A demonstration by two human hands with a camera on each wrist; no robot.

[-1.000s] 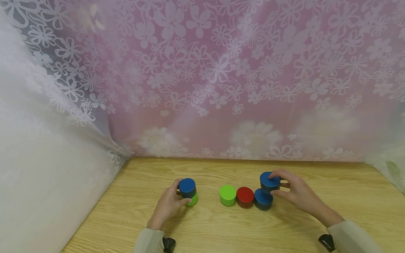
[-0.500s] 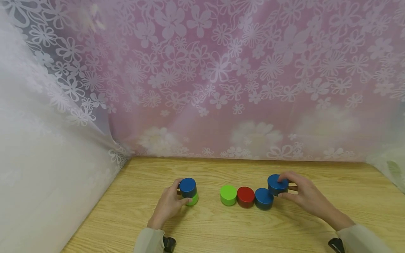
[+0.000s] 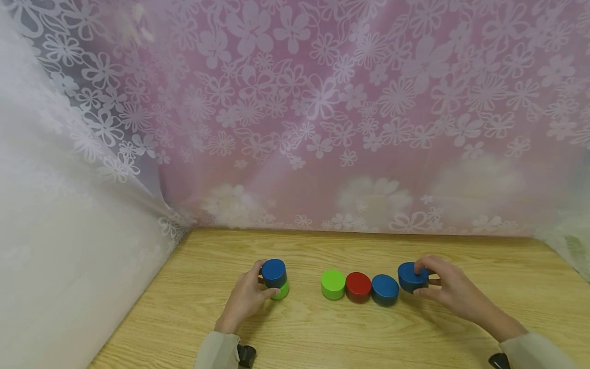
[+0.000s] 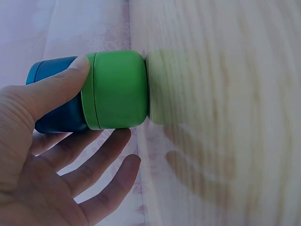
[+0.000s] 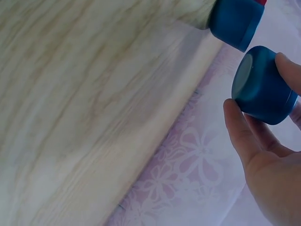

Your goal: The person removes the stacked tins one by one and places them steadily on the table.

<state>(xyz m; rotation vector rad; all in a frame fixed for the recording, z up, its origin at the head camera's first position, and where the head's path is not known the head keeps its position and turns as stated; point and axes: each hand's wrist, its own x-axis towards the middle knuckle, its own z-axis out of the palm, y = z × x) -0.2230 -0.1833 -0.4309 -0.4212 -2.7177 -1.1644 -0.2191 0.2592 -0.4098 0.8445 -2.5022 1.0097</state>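
Note:
My left hand (image 3: 246, 300) is curled round a stack of two round lidded tins, a blue tin (image 3: 274, 273) on top of a green tin (image 4: 120, 89). Its thumb lies across the seam between them, and the green one stands on the table. On the right, my right hand (image 3: 454, 289) pinches another blue tin (image 5: 263, 87), thumb on one side and fingers on the other. That tin hangs just above the table, its pale base showing in the right wrist view. Immediately left of it a second blue tin (image 3: 384, 290) stands on the wood.
A red tin (image 3: 358, 287) touches the standing blue tin, and a bright green tin (image 3: 333, 284) touches the red one, forming a row. The wooden table (image 3: 304, 333) ends at a pink flowered curtain (image 3: 322, 154); a white sheet (image 3: 69, 256) hangs at left.
My right hand has carried its blue tin to the right and lower, from above the standing blue tin to beside it. The left hand and its stack have stayed put.

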